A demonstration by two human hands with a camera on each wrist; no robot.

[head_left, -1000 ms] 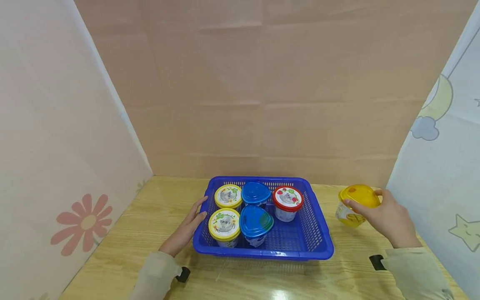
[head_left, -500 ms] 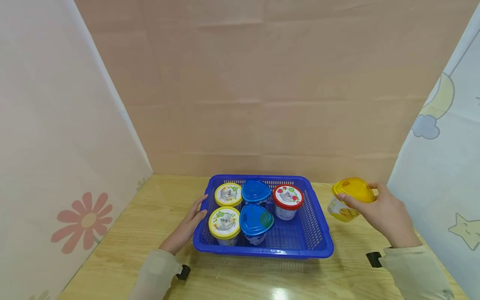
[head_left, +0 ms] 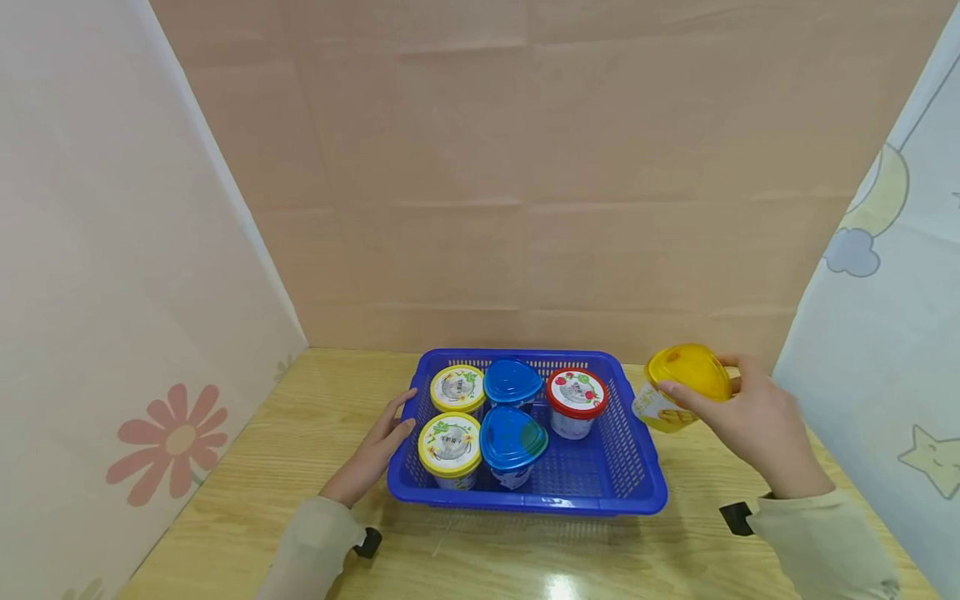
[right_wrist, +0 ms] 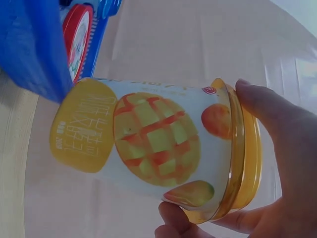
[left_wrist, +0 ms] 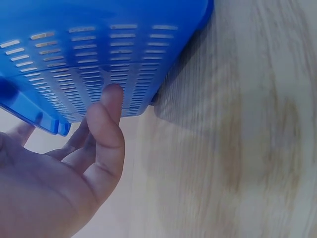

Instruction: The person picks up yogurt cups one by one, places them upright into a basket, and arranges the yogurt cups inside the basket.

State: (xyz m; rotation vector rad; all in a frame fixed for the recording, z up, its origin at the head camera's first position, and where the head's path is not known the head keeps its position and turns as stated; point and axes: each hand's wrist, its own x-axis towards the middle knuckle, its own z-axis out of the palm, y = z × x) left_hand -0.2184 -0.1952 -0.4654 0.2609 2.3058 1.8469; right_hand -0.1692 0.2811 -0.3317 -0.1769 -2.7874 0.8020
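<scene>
My right hand (head_left: 767, 421) grips a cup with a domed yellow lid (head_left: 684, 379), fingers and thumb round the lid's edge. In the right wrist view this cup (right_wrist: 148, 139) shows mango pictures and a yellow base; it is tilted, its base beside the basket's right wall. My left hand (head_left: 369, 461) rests with extended fingers against the left side of a blue plastic basket (head_left: 525, 502); the left wrist view has its fingers (left_wrist: 106, 131) beside the slotted wall. Inside the basket stand two yellow-rimmed cups (head_left: 450, 446), two blue-lidded cups (head_left: 513, 439) and one red-rimmed cup (head_left: 576, 396).
The basket stands on a light wood-grain table (head_left: 255, 467). A tan paper-like backdrop (head_left: 525, 208) rises behind it. White side panels with a pink flower (head_left: 178, 440) on the left and a star (head_left: 939, 462) on the right flank the table.
My right hand has carried the yellow-lidded cup up and leftward, from over the table at the right to beside the basket's right rim. My left hand and the basket have stayed put.
</scene>
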